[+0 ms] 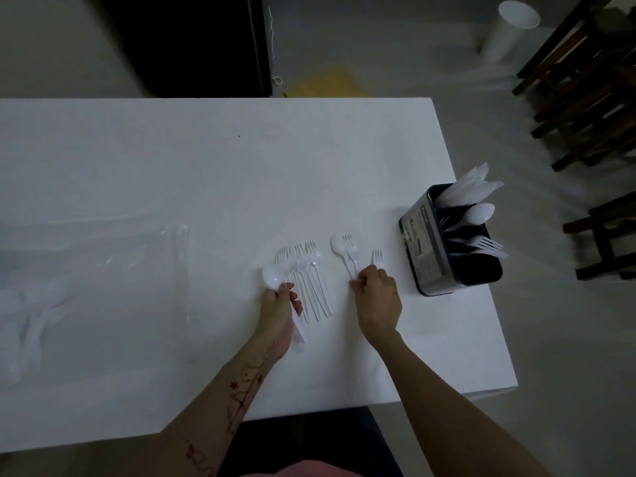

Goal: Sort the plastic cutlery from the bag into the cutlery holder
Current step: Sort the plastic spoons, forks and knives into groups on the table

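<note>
Plastic cutlery mid-sort on the white table [206, 173]

Left hand [280, 308] grips a spoon [273, 275] beside roughly five overlapping forks [311, 270]; right hand [377, 296] pinches a spoon-and-fork pair [346, 251], plus one fork [377, 258]. Holder [433, 249] sits right, bag [103, 270] barely visible left.

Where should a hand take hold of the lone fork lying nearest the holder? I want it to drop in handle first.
Judging by its pose, grip the lone fork at the neck just below the tines, coming from above. It lies flat on the table, tines pointing away, its handle end under the right hand, so the handle can enter the cutlery holder first.
</note>
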A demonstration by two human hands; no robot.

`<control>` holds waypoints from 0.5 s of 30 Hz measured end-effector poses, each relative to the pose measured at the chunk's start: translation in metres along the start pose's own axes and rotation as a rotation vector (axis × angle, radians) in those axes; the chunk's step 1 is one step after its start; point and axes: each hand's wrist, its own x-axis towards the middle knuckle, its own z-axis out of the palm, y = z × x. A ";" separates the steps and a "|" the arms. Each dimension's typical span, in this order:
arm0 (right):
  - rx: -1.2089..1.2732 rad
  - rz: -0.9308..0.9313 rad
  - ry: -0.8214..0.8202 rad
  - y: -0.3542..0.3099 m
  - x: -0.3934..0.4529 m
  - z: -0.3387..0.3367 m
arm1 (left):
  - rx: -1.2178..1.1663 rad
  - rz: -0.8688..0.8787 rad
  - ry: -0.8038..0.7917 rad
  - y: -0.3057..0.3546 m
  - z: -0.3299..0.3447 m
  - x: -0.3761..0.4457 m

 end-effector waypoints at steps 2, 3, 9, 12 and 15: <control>-0.025 -0.023 0.017 0.000 0.000 -0.001 | -0.004 0.004 -0.003 0.000 -0.001 -0.001; 0.016 -0.038 0.028 0.000 -0.001 -0.002 | -0.002 0.008 -0.003 0.001 -0.002 -0.002; 0.714 0.017 -0.418 -0.020 -0.015 -0.013 | -0.015 0.013 -0.062 0.006 -0.002 -0.003; 0.806 0.022 -0.572 -0.028 -0.022 -0.009 | -0.031 0.002 -0.092 0.009 -0.004 -0.003; 0.808 0.026 -0.599 -0.030 -0.025 -0.005 | -0.048 0.008 -0.113 0.012 -0.006 -0.004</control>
